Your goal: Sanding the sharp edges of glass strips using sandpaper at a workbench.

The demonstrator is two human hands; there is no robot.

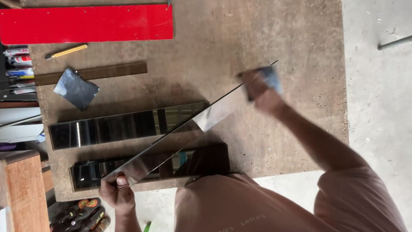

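The glass strip point(180, 135) ran from seven o'clock to one o'clock above the workbench point(257, 25). The left hand point(116, 189) pinched its near end; the right hand point(259, 88), blurred, pressed a grey pad point(271, 77) against its far end.

Workshop setting showing: rough chipboard desk point(257, 34) sitting on bare concrete floor point(377, 86), glass strips point(124, 126) lying about, red board point(86, 23), dark straightedge point(94, 73), pencil point(66, 51), sealant tubes point(17, 68) (stacked at left edge) standing by.
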